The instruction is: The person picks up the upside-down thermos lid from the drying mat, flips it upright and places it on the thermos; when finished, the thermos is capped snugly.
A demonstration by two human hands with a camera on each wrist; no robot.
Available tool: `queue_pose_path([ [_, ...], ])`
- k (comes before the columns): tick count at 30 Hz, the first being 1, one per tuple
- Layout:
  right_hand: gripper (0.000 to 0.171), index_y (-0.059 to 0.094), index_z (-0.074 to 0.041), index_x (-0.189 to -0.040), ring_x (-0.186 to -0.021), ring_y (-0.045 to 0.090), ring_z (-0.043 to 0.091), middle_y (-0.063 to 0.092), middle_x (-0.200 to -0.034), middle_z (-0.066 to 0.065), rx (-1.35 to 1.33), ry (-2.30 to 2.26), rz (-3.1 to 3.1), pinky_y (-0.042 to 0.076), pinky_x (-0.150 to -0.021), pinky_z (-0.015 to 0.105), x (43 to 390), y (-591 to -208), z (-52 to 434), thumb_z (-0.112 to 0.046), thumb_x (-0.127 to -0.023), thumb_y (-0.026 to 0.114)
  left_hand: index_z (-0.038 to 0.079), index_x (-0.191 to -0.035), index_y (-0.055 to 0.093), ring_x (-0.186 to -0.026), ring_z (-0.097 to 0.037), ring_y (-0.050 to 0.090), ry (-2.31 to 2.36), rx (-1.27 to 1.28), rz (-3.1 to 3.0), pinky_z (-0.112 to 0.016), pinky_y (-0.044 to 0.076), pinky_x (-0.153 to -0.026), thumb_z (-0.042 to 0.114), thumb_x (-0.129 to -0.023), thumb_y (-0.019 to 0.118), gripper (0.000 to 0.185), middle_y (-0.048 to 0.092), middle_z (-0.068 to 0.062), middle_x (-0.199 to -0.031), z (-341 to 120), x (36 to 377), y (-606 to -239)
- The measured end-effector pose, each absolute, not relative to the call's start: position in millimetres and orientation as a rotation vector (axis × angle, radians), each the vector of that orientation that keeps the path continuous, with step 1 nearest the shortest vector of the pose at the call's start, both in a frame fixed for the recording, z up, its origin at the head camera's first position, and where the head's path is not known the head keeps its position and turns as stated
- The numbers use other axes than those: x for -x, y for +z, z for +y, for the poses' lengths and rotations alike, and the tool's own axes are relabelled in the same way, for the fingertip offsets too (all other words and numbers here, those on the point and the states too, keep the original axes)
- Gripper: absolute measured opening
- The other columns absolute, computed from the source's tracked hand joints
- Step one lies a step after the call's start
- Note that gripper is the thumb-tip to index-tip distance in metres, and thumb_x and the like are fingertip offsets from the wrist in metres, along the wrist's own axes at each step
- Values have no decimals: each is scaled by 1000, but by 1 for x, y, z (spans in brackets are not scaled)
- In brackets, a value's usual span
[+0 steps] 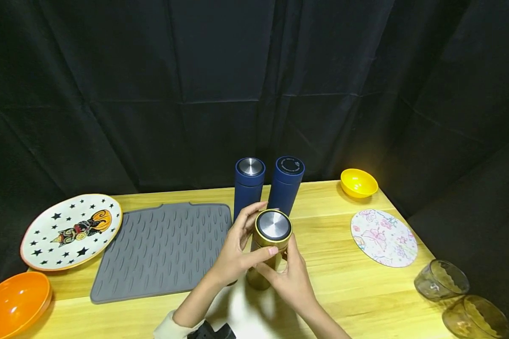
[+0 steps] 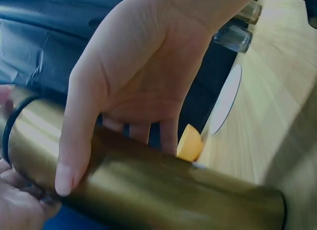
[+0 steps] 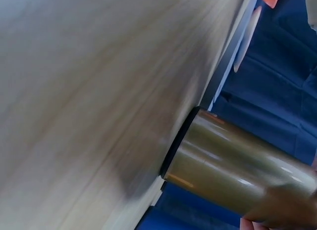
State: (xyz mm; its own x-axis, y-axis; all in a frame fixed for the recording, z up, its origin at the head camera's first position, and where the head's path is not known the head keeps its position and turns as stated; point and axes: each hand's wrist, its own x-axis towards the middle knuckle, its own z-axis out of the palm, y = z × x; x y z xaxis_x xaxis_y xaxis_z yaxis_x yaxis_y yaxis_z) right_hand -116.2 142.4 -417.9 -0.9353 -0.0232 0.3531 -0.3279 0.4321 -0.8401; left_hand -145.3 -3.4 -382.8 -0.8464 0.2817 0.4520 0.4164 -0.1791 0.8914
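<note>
A gold thermos (image 1: 258, 278) with a steel-topped lid (image 1: 274, 225) stands upright between both hands at the front middle. My left hand (image 1: 239, 252) curls round its top, thumb across the front just below the lid. Lower down, my right hand (image 1: 289, 280) grips the body from the right side. In the left wrist view, the right hand (image 2: 133, 67) has its thumb across the gold thermos (image 2: 163, 190), while part of the left hand (image 2: 22, 203) shows by the lid. The base of the thermos (image 3: 233, 161) is close to the tabletop; I cannot tell whether it touches.
Two blue thermoses (image 1: 248, 193) (image 1: 285, 190) stand behind the hands. On the left are a grey drying mat (image 1: 165, 249), a patterned plate (image 1: 74, 212) and an orange bowl (image 1: 14, 301). The right holds a yellow bowl (image 1: 358, 183), a floral mat (image 1: 383, 238) and two glasses (image 1: 439, 285) (image 1: 475, 318).
</note>
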Motion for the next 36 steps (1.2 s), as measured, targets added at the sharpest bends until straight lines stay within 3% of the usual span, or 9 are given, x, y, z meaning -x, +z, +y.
queue_pose_path([
  [7, 85, 39, -19, -146, -124, 56, 24, 59, -136, 7, -322, 1482, -2403, 45, -101, 54, 117, -418, 143, -14, -75, 85, 18, -142, 43, -123, -15, 55, -2114, 778, -2048, -37, 40, -107, 14, -77, 84, 76, 58, 0, -139, 0, 145, -383],
  [12, 86, 37, -22, -147, -126, 54, 23, 57, -139, 7, -312, 1527, -2406, 44, -103, 53, 116, -417, 142, -14, -76, 84, 8, -143, 37, -137, -22, 45, -2320, 899, -1884, -29, 34, -112, 5, -81, 75, 72, 43, -5, -154, -2, 147, -384],
  [18, 84, 40, -17, -144, -124, 55, 24, 60, -135, 8, -309, 1482, -2411, 44, -102, 54, 116, -416, 142, -10, -73, 85, 21, -141, 45, -126, -17, 51, -2083, 759, -2078, -37, 42, -105, 13, -76, 85, 77, 49, 1, -142, 2, 144, -382],
  [23, 82, 41, -16, -142, -119, 58, 24, 62, -131, 8, -297, 1498, -2411, 47, -97, 52, 116, -416, 142, -10, -73, 85, 24, -140, 54, -125, -19, 43, -1918, 705, -2095, -45, 37, -104, 17, -71, 85, 76, 48, -2, -133, 2, 143, -381],
  [26, 80, 42, -16, -141, -115, 59, 21, 63, -128, 6, -299, 1518, -2408, 49, -95, 48, 116, -416, 142, -8, -73, 84, 23, -146, 46, -126, -21, 40, -1958, 708, -2078, -50, 34, -104, 16, -69, 82, 85, 47, -6, -134, 1, 142, -381],
  [30, 78, 43, -15, -140, -115, 60, 22, 64, -126, 6, -319, 1513, -2397, 48, -97, 50, 117, -416, 143, -5, -74, 83, 21, -148, 38, -130, -19, 43, -1933, 644, -2116, -52, 35, -107, 20, -68, 88, 95, 47, -4, -141, 4, 140, -381],
  [36, 83, 41, -17, -143, -122, 56, 24, 60, -134, 8, -320, 1493, -2399, 46, -99, 53, 117, -417, 143, -10, -74, 85, 13, -136, 47, -121, -18, 56, -2037, 686, -2023, -40, 41, -105, 12, -73, 84, 73, 61, -5, -132, 5, 140, -383],
])
